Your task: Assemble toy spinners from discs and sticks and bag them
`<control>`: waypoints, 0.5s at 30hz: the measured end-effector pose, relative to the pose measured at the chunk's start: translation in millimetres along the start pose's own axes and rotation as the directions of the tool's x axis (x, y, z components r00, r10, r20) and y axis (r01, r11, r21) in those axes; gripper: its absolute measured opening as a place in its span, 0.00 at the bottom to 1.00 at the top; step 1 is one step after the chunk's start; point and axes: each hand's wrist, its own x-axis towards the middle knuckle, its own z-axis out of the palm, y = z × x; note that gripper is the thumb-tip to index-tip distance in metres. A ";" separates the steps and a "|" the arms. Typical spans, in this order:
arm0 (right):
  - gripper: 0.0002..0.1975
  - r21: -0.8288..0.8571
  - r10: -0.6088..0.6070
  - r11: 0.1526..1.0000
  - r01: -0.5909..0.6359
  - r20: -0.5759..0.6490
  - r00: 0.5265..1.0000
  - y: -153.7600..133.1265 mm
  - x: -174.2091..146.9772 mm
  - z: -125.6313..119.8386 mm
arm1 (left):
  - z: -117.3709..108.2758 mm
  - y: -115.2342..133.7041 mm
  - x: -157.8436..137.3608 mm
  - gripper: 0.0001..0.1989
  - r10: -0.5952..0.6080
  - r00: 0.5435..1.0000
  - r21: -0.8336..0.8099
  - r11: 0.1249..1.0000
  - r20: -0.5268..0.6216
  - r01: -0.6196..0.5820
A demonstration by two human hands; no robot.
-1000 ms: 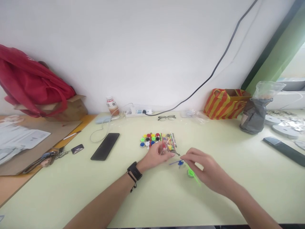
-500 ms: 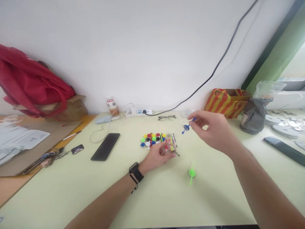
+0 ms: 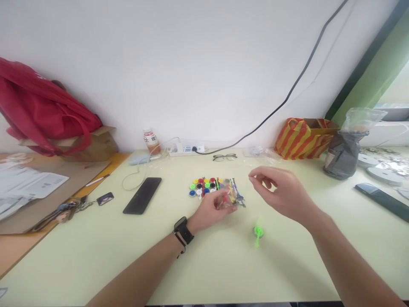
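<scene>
My left hand (image 3: 212, 209) bent its fingers around the near right part of a cluster of small coloured plastic discs and rods (image 3: 207, 186) on the pale green worktop (image 3: 191, 268); how tightly, I couldn't tell. My right hand (image 3: 281, 189) hung beyond its right end, fingertips narrow, nothing visible between them. Nearer me sat a bright-green disc-and-rod piece (image 3: 258, 232). The clear, white-labelled bottle (image 3: 151, 141) held brownish liquid; the red-and-yellow striped bag (image 3: 297, 138) gaped, contents hidden.
</scene>
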 end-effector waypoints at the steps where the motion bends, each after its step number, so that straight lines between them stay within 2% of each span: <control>1: 0.05 0.022 -0.011 1.000 0.011 0.003 1.000 0.8 -7.8 -3.1 | 0.8 1.4 -0.4 0.20 0.014 1.000 -0.057 0.998 -0.020 -0.015; 2: 0.05 0.048 -0.017 0.999 0.015 0.042 0.999 1.8 -16.2 -5.5 | 1.9 2.8 -0.8 0.21 0.025 0.999 -0.111 0.993 -0.027 -0.028; 4: 0.09 0.091 -0.042 0.996 0.021 0.232 0.972 4.9 -33.9 -7.2 | 4.2 5.2 -2.0 0.22 0.042 0.999 -0.175 0.984 0.015 -0.038; 6: 0.14 0.099 -0.080 0.994 0.041 0.429 0.900 9.6 -50.9 -4.2 | 6.0 7.0 -3.2 0.19 0.057 0.995 -0.158 0.987 0.083 -0.043; 7: 0.16 0.095 -0.097 0.994 0.058 0.485 0.869 12.4 -58.4 -1.4 | 6.5 7.5 -3.8 0.17 0.066 0.993 -0.130 0.990 0.102 -0.053; 10: 0.18 0.084 -0.109 0.994 0.075 0.558 0.822 19.9 -74.6 8.4 | 6.6 6.9 -5.2 0.18 0.082 0.995 -0.043 0.996 0.061 -0.080; 13: 0.14 0.085 -0.073 0.996 0.029 0.575 0.815 23.2 -80.9 14.1 | 7.3 4.0 -5.2 0.26 0.059 0.996 0.019 0.998 0.060 -0.061; 15: 0.11 0.088 -0.036 0.996 -0.018 0.576 0.817 22.5 -81.8 14.7 | 8.6 2.4 -4.8 0.24 0.045 0.993 0.036 0.998 0.105 -0.049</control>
